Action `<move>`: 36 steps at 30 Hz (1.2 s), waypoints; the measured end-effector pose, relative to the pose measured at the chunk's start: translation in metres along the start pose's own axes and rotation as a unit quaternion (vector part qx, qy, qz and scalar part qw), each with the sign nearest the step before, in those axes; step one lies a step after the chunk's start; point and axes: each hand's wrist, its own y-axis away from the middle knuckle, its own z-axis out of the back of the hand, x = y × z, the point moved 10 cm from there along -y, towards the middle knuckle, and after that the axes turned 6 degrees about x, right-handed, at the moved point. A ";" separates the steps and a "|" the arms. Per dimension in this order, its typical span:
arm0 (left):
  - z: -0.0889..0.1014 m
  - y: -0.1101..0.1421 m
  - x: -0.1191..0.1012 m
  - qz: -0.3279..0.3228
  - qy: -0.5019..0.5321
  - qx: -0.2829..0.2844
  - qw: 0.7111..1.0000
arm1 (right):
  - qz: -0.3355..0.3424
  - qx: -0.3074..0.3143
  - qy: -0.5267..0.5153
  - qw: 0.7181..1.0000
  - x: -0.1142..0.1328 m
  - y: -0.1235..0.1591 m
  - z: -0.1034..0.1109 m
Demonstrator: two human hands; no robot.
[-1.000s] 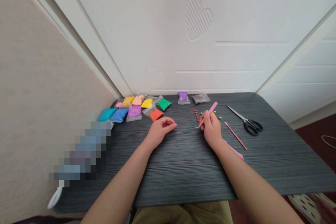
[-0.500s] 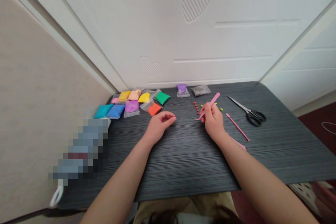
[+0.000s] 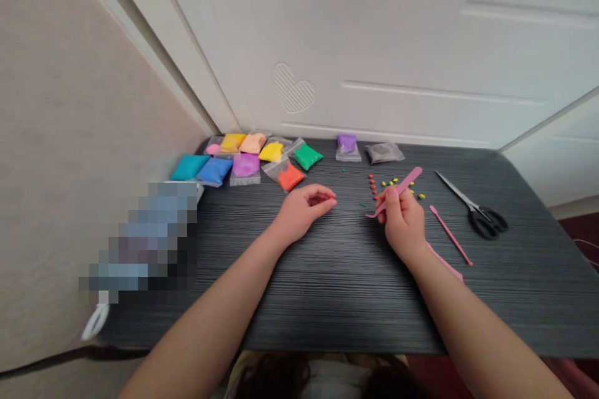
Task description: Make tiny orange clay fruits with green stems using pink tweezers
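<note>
My left hand (image 3: 304, 212) is closed in a pinch above the table, with a tiny orange-red piece of clay (image 3: 332, 198) at its fingertips. In my right hand (image 3: 403, 222) is a pink clay modelling tool (image 3: 408, 181), its thin curved tip pointing left. Near that tip lies a thin green clay strip (image 3: 363, 204). A short column of small orange clay pieces (image 3: 372, 186) runs just beyond my right hand. Several yellow-and-green clay bits (image 3: 392, 182) lie beside them, partly covered by the hand and tool.
Bags of coloured clay, including a green bag (image 3: 307, 156) and an orange bag (image 3: 291, 176), line the back left. A purple bag (image 3: 347, 143) and grey bag (image 3: 384, 152) sit behind. At right are black-handled scissors (image 3: 472, 206) and a pink stick tool (image 3: 450, 235).
The view has swung, so everything on the table appears shifted right. My left fingers have opened slightly, and the orange-red piece now shows between them. My right hand keeps the pink tool.
</note>
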 end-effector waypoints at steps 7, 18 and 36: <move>-0.002 -0.001 -0.001 -0.012 -0.007 0.000 1.000 | 0.009 -0.002 0.029 1.000 0.004 0.000 0.001; -0.002 0.001 0.003 0.018 -0.046 0.000 0.999 | 0.019 0.091 -0.039 0.995 0.001 -0.005 -0.020; 0.002 0.004 0.000 0.040 -0.111 -0.020 0.993 | 0.151 0.163 0.076 0.972 0.022 -0.006 -0.014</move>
